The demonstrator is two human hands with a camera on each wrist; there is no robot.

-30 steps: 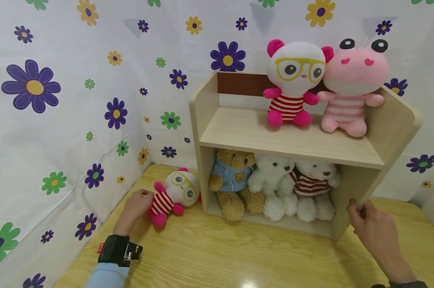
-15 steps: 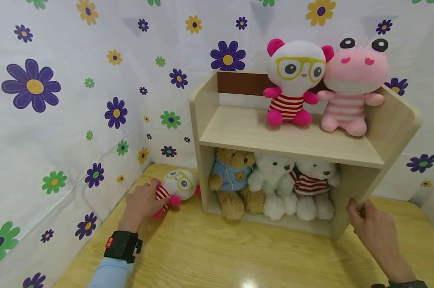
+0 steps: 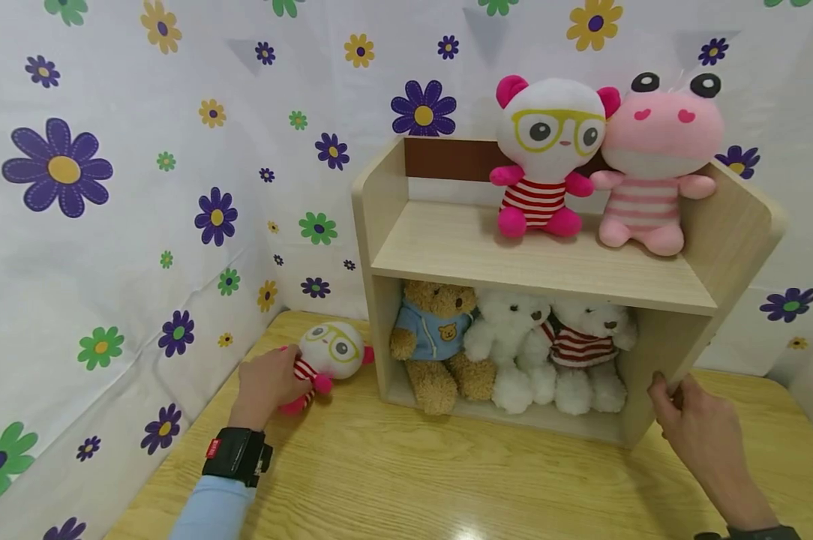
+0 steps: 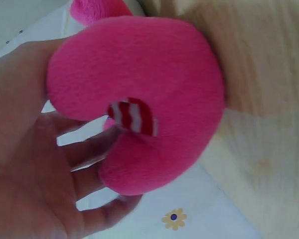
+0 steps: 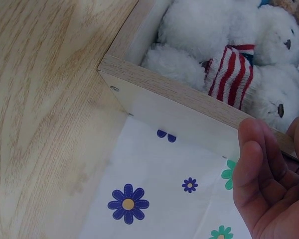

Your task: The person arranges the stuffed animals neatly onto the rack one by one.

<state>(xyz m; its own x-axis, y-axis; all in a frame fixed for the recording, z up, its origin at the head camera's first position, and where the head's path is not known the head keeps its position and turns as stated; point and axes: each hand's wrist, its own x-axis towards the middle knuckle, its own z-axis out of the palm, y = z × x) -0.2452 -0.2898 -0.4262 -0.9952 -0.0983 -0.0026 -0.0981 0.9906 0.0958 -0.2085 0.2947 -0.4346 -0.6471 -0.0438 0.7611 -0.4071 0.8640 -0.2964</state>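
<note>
My left hand [image 3: 265, 384] grips a plush panda [image 3: 332, 351] with yellow glasses and a red-striped body, lying on the table just left of the shelf. Thumb and fingers curl round its body, and its pink lower end [image 4: 189, 89] fills the left wrist view. Over on the other side, my right hand [image 3: 702, 431] holds the front edge of the right side panel of the small wooden shelf [image 3: 548, 289]. In the right wrist view its thumb and fingers [image 5: 251, 159] close on that panel edge from both faces.
On the upper board sit another plush panda [image 3: 551, 135] and a pink striped plush [image 3: 659, 142]. Below are a brown teddy in blue [image 3: 436, 337], a white teddy [image 3: 511, 345] and one in a striped sweater [image 3: 585, 349]. Flowered cloth [image 3: 143, 247] walls the wooden table [image 3: 406, 472].
My left hand has moved forward and wrapped round the plush panda's body, turning it slightly. The right hand stays on the shelf's side panel.
</note>
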